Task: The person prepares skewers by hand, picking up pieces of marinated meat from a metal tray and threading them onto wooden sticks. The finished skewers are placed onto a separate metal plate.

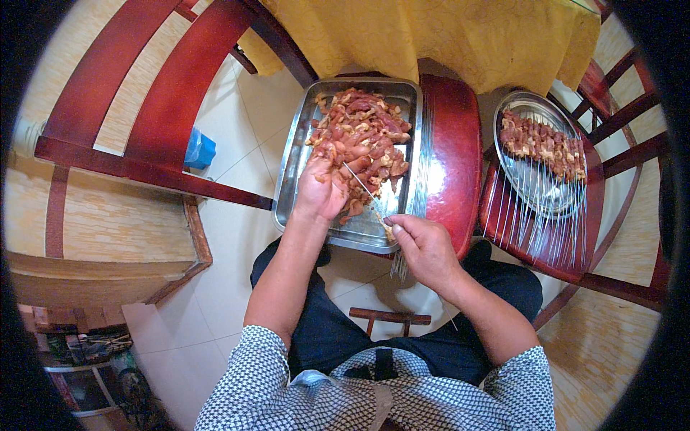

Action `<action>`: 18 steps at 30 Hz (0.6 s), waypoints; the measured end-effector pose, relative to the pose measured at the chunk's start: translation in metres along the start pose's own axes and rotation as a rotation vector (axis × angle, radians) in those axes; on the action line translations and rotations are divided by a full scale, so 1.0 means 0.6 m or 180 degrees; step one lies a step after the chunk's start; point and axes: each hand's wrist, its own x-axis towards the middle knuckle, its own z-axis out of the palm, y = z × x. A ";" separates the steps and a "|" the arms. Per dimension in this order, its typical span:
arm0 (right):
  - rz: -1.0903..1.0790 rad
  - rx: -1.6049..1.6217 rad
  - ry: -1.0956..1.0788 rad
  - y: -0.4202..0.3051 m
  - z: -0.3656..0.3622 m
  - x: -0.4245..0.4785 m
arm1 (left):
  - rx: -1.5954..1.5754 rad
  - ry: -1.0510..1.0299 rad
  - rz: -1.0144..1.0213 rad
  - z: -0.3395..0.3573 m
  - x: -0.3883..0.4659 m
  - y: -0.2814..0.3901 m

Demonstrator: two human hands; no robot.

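A metal tray (285,178) holds a heap of raw marinated meat pieces (372,116). My left hand (322,186) is turned palm up over the heap's near left side, its fingers curled on a piece of meat; that piece partly blends into the pile. My right hand (428,245) pinches a thin metal skewer (362,182). The skewer slants up and left, its tip beside my left fingers. A pale bit of meat (389,231) is on the skewer by my right fingertips. The skewer's other end sticks out below my right wrist.
Bare metal skewers (427,140) lie along the tray's right side on a red wooden chair seat (455,161). On another seat at right, an oval metal platter (531,188) holds several loaded skewers (542,145), handles overhanging. A yellow tablecloth (431,37) hangs behind. A blue bin (199,150) stands left.
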 end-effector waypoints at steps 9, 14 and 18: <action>0.0281 0.0360 0.0018 0.004 -0.006 0.007 | 0.0091 0.0237 -0.0099 0.001 -0.002 -0.005; 0.0332 0.0255 0.0000 0.002 -0.001 0.009 | 0.0218 0.0141 -0.0236 0.003 -0.002 -0.010; 0.0160 -0.0163 0.0080 -0.004 -0.007 0.014 | 0.0361 0.0178 -0.0358 0.000 -0.002 -0.013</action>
